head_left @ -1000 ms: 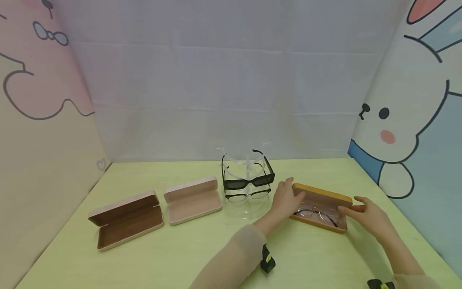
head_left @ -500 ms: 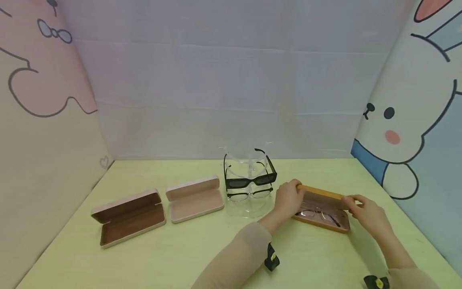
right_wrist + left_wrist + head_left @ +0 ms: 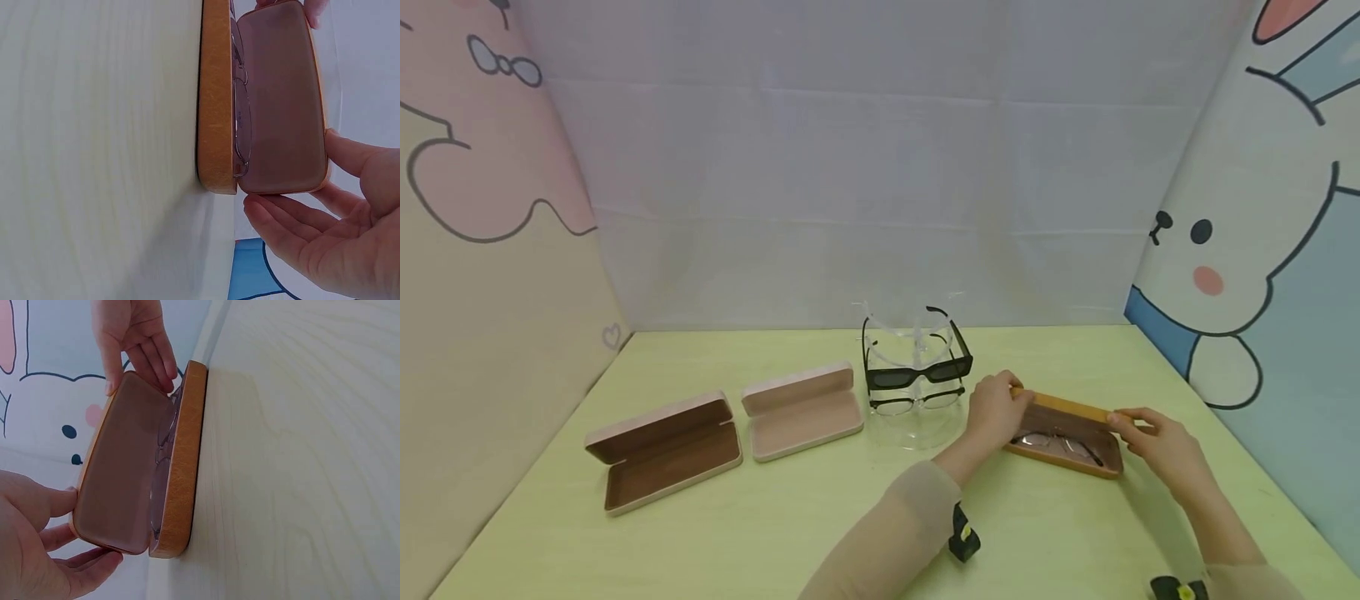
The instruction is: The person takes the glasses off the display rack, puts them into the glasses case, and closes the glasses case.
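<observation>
- Clear display stand: upright on the pale yellow-green table, serving as the landmark.
- Orange-brown case: resting on the table to the right of the stand; its lid is raised partway and tilted over the base.
- Thin-rimmed eyeglasses: lying inside the base of the orange-brown case, right of the stand.
- Left hand: just right of the stand, grasping the nearer end of the lid between thumb and fingers.
- Right hand: farther right of the stand, pinching the opposite end of the lid, thumb against its edge.
- Black sunglasses: mounted on the stand, above dark-browed eyeglasses, which it also carries.
- Pink-lined case: just left of the stand, lid raised.
- Brown-lined case: farther left of the stand, lid likewise raised.
- Rabbit panel: well to the right of the stand, beyond the table edge.
</observation>
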Demonstrator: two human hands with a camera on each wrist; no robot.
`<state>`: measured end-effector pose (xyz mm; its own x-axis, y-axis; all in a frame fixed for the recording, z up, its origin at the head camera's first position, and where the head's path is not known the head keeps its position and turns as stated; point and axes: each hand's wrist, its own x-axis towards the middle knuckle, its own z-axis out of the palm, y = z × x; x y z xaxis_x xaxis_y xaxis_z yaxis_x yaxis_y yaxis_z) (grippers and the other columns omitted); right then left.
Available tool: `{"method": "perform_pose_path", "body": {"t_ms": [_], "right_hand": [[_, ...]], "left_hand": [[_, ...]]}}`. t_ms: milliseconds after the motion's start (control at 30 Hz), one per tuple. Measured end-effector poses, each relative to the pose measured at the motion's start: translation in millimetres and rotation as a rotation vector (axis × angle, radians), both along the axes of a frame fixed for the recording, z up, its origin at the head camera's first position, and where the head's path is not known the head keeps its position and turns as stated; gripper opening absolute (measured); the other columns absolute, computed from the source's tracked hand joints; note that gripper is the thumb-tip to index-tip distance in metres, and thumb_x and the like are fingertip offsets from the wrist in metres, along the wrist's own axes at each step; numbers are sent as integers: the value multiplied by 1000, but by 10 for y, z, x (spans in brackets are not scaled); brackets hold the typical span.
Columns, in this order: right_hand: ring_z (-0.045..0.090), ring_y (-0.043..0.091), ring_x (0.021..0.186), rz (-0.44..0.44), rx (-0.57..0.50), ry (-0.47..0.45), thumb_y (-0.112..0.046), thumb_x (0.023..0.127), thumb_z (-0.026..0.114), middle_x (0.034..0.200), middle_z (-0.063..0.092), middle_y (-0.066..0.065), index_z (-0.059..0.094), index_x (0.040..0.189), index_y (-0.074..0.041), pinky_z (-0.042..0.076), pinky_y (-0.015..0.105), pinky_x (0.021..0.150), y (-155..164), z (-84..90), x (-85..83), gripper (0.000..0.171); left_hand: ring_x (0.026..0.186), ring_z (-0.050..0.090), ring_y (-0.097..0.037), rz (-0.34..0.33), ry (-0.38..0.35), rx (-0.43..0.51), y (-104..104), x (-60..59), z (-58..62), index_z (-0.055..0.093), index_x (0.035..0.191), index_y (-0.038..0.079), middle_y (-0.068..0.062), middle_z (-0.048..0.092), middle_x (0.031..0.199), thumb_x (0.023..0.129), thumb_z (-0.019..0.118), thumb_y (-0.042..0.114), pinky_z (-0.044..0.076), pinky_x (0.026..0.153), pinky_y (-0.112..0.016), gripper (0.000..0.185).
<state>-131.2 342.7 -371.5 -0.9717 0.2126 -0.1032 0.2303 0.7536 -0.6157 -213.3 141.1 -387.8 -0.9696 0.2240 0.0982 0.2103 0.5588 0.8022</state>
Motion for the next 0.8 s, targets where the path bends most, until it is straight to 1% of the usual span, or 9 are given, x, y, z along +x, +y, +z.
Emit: {"method": "perform_pose_path", "body": {"t_ms": [167,200,267,367,433,500,600,700,800], "right_hand": [[59,40,99,4,-74,7,-51,90,45,127,42,35,43,128,7,50,45,76,42,-61,5,70],[61,36,98,6,-103,15,-50,90,46,127,43,35,43,128,8,52,42,75,54,-80,1,70],[64,22,92,-9,-196,23,-46,89,51,115,57,25,42,128,9,53,37,74,71,-129,-11,68],[60,2,85,-3,-305,38,-39,89,54,107,62,9,39,129,12,54,34,73,86,-174,-3,66],[57,-5,79,-10,-353,46,-36,89,56,104,62,1,37,129,14,54,34,72,83,-196,8,66],[58,-5,79,5,-378,60,-32,90,55,105,62,5,35,128,16,54,34,73,62,-193,30,65],[58,-4,79,-8,-396,67,-30,90,56,101,63,1,35,127,17,54,34,73,33,-186,47,64],[59,-3,79,-17,-385,64,-29,90,56,101,62,1,35,128,17,53,33,74,11,-180,66,63],[59,-3,79,-30,-355,59,-32,89,57,103,61,5,36,129,15,53,31,74,4,-181,82,65]], "left_hand": [[81,58,-10,-23,-15,-27,-38,17,-35,65,105,15,2,65,96,86,60,37,46,69,-22,30],[84,60,-10,-28,-22,-32,-44,22,-42,65,107,15,3,66,99,86,59,38,47,71,-23,32],[90,61,-11,-35,-37,-41,-56,30,-60,64,110,17,5,66,102,87,58,40,47,76,-24,33],[92,61,-13,-34,-47,-42,-65,44,-85,64,110,19,6,66,102,86,58,42,46,77,-25,33],[91,60,-13,-31,-48,-30,-71,54,-106,64,110,20,6,66,102,86,58,42,46,76,-25,33],[89,60,-12,-29,-50,-12,-82,64,-129,64,110,20,6,66,101,86,59,42,46,75,-25,33],[85,58,-10,-29,-61,28,-98,78,-160,65,110,20,6,66,99,85,60,41,45,71,-24,34],[81,56,-9,-33,-67,58,-114,87,-186,65,110,20,7,65,97,84,61,41,44,68,-22,34],[84,57,-11,-35,-66,75,-127,95,-198,65,110,20,7,65,98,83,63,40,45,71,-24,34]]}}
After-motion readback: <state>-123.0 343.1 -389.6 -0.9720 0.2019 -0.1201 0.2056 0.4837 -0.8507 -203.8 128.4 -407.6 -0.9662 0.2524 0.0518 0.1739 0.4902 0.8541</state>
